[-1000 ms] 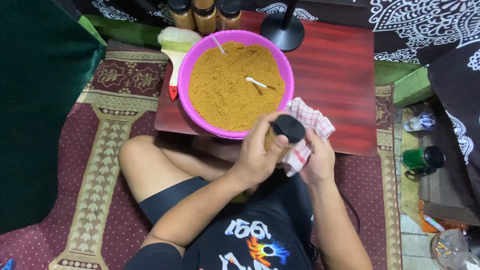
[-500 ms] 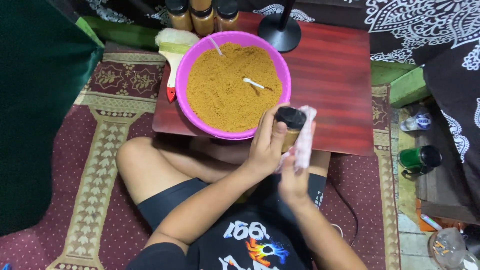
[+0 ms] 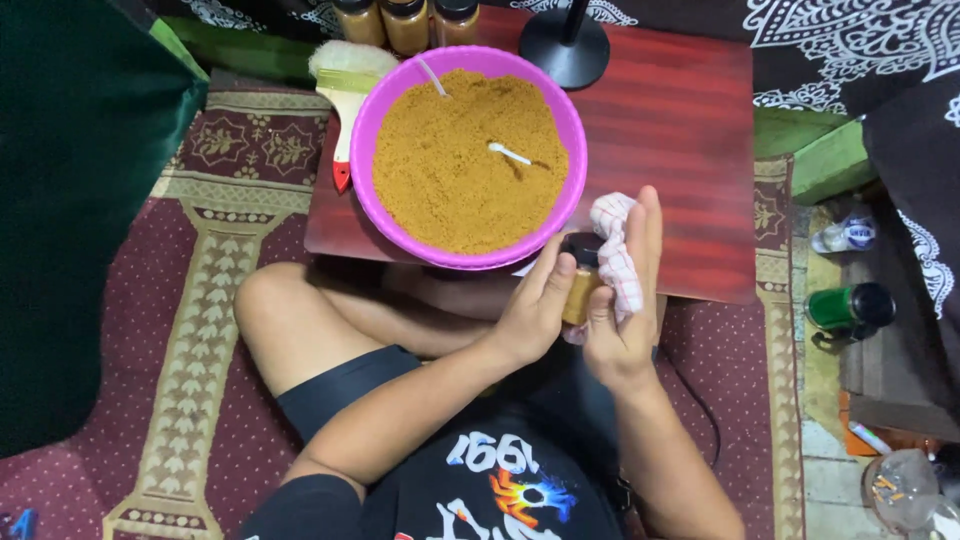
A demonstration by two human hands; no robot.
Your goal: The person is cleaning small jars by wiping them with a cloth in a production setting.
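Observation:
A small jar (image 3: pixel 579 287) with a black lid and brown powder inside sits between my two hands, just below the low table's front edge. My left hand (image 3: pixel 533 303) presses against the jar's left side. My right hand (image 3: pixel 622 300) holds a red-and-white checked cloth (image 3: pixel 617 250) flat against the jar's right side. Just above my hands stands a large pink bowl (image 3: pixel 371 130) heaped with orange-brown powder, with two white spoon handles sticking out of it.
The low red-brown table (image 3: pixel 680 130) also carries a brush with a red handle (image 3: pixel 343 100), three filled jars (image 3: pixel 405 20) at the back and a black round stand base (image 3: pixel 565 45). A green cup (image 3: pixel 850 305) and a bottle (image 3: pixel 843 235) lie on the floor right. My bare knee (image 3: pixel 275 315) rests left.
My right hand has turned upright and pressed the cloth against the jar's side. The jar has tilted, its black lid now partly hidden between my hands.

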